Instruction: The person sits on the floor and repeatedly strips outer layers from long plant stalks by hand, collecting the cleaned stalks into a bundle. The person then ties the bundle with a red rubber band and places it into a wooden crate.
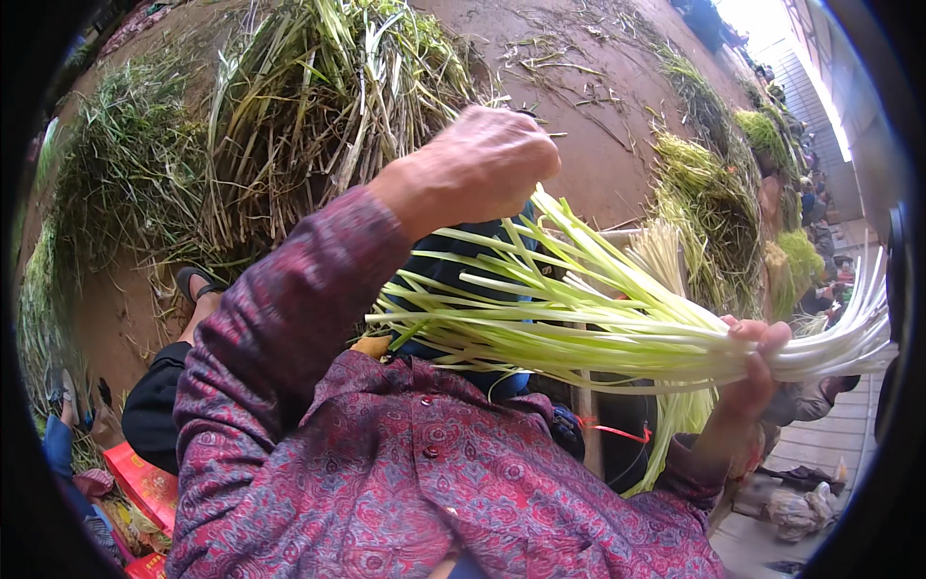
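Observation:
My right hand (756, 358) grips a thick bundle of long leafy stalks (600, 326), perhaps chives or young garlic. Their white ends curve to the right past my fingers. The yellow-green leaf tips fan leftward across my lap, above the hem of my patterned shirt. My left hand (499, 166) is curled into a fist just above the upper tips, its palm side turned away. Whether stalks are caught inside that fist is hidden. Beneath my right forearm hang more pale green leaves (684, 427), next to a red tie (615, 430).
A big heap of withered and green leaves (311, 123) lies ahead on the brown floor (600, 166). More yellowish leaf piles (702, 195) line the right, with people farther back. A red printed bag (145, 485) stands at lower left; a crumpled plastic bag (799, 510) lies at lower right.

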### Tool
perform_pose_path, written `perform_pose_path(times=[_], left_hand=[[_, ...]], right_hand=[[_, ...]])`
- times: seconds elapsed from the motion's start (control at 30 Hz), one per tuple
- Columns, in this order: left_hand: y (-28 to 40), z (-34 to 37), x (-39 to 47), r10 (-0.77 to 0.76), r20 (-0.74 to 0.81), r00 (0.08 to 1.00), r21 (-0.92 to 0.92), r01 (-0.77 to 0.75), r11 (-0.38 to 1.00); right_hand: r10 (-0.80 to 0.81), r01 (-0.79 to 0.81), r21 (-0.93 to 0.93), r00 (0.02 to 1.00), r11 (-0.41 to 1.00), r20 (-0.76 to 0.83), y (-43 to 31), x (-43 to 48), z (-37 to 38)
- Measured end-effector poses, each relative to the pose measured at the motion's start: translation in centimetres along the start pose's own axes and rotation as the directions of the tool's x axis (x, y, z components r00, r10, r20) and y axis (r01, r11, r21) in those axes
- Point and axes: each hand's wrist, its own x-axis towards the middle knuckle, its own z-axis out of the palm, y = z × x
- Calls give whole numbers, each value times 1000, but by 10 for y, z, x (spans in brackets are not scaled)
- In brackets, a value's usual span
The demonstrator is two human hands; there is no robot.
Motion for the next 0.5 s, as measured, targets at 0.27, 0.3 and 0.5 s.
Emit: perform_pose_path(times=[0.27,0.3,0.5], left_hand=[[-11,23,2,21,142,990,-52,-14,999],[-13,24,-2,30,98,995,-63,-24,998],[-36,12,-54,-103,-205,973,-280,42,959]], right_hand=[[-20,22,97,1000,995,-21,2,11,-4],[-72,72,126,997,989,1,2,19,-3],[-292,107,557,921,824,256,-12,72,35]])
